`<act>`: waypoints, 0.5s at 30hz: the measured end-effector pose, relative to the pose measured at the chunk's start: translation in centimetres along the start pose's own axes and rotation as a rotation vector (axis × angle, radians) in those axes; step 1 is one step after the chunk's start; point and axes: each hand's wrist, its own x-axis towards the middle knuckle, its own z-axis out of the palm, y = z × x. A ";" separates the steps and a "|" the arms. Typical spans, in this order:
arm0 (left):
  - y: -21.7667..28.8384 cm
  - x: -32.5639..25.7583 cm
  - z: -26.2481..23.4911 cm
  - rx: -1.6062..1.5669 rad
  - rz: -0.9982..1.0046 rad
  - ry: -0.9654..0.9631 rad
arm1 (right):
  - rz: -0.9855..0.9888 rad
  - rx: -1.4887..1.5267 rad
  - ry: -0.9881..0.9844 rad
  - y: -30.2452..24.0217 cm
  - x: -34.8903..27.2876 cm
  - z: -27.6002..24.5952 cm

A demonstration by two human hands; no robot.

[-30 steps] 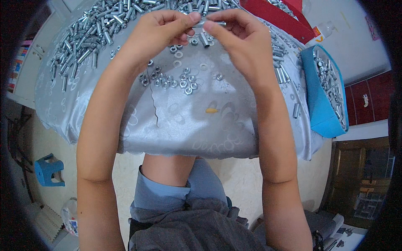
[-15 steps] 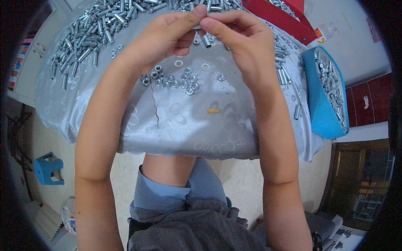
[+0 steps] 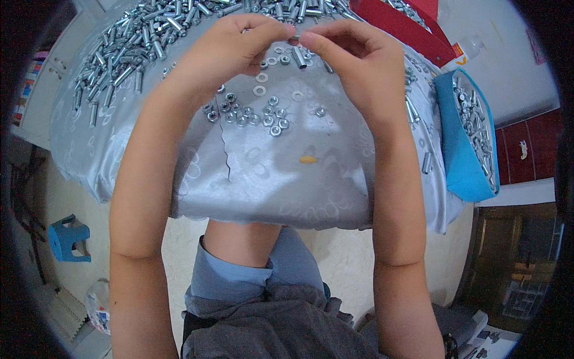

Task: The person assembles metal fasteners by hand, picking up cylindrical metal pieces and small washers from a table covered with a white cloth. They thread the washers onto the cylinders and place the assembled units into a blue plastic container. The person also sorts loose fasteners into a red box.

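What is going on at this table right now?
A seated person holds both hands together above a table draped in shiny silver-grey cloth. The left hand and right hand pinch a small metal fastener between their fingertips; its exact kind is too small to tell. Below the hands lies a loose cluster of small silver hex nuts and a few flat washers. A big heap of silver bolts covers the far left, and a blue fabric bin of similar parts sits on the right.
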 end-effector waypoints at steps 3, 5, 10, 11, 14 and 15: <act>-0.3 0.2 0.0 0.165 -0.003 0.223 | -0.064 -0.443 -0.118 1.0 -0.2 -1.4; -0.2 0.5 -0.2 0.038 -0.053 0.256 | 0.030 -0.529 -0.357 0.8 -0.6 -1.7; -0.2 0.6 -0.5 -0.007 -0.098 0.267 | 0.032 -0.532 -0.561 1.4 -0.9 -1.4; -0.2 0.6 -0.5 -0.002 -0.086 0.253 | 0.038 -0.524 -0.565 1.5 -0.9 -1.4; 0.1 0.6 -0.1 0.020 -0.155 0.289 | -0.008 -0.539 -0.587 1.7 -0.8 -1.4; 0.2 0.5 0.0 0.026 -0.156 0.283 | -0.034 -0.550 -0.596 1.8 -0.8 -1.4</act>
